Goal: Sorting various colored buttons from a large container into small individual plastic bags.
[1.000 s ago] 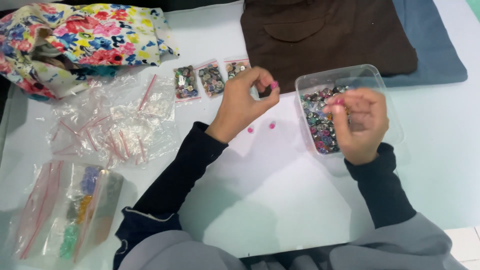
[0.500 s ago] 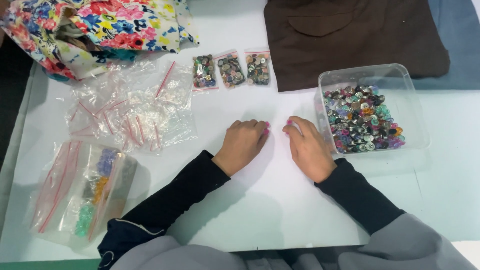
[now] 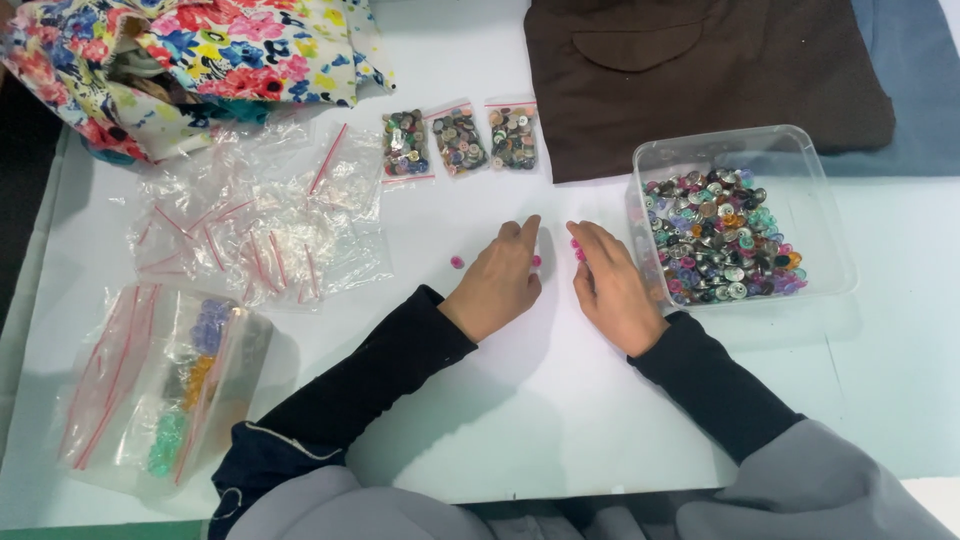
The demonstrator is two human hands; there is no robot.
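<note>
My left hand [image 3: 500, 280] lies palm down on the white table, fingers together, with small pink buttons at its fingertips. One pink button [image 3: 457, 262] sits loose just left of it, another [image 3: 537, 262] at its right edge. My right hand [image 3: 610, 285] rests palm down beside it, fingertips touching a pink button [image 3: 577, 250]. A clear plastic tub [image 3: 820, 170] filled with mixed coloured buttons stands right of my right hand. Neither hand grips anything that I can see.
Three small zip bags of buttons [image 3: 460, 140] lie ahead of my hands. A heap of empty zip bags [image 3: 250, 230] and a larger bag of sorted colours [image 3: 160, 390] lie left. Floral cloth [image 3: 190, 60], brown garment [image 3: 700, 70] and blue cloth [image 3: 920, 90] line the far side.
My right hand left the tub and came down onto the table beside my left hand. My left hand lowered from a raised pinch to lying flat. Both now rest among pink buttons.
</note>
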